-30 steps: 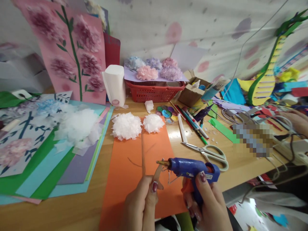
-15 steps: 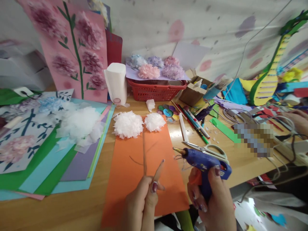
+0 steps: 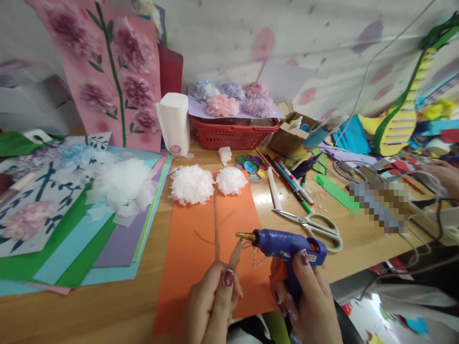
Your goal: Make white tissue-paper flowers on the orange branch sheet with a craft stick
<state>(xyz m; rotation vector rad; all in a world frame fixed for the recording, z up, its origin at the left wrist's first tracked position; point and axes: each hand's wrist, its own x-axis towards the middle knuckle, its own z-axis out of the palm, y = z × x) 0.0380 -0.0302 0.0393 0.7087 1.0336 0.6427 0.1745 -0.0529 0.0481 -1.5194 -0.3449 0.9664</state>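
My right hand (image 3: 304, 291) grips a blue glue gun (image 3: 283, 243) with an orange trigger, its fingers wrapped round the handle. The gun's brass nozzle points left, just above my left hand (image 3: 215, 296). That hand is closed, thumb against the fingers. A narrow skin-toned tip rises from it close under the nozzle; I cannot make out whether it is a finger or something held. Beneath both hands lies an orange sheet (image 3: 190, 248) with drawn stem lines. Two white ruffled paper flowers (image 3: 192, 185) sit at its top edge.
Scissors (image 3: 308, 222) lie right of the sheet, beside pens and a white stick. A red basket (image 3: 233, 134) with paper flowers on top stands behind, next to a white paper roll (image 3: 175, 124). Coloured sheets (image 3: 122, 243) spread leftward. Another person's hand (image 3: 446, 177) is at far right.
The glue gun has moved left in my right hand, bringing its nozzle from beyond the sheet's right edge to above my left hand. My left hand has stayed nearly in place. The scissors show more fully.
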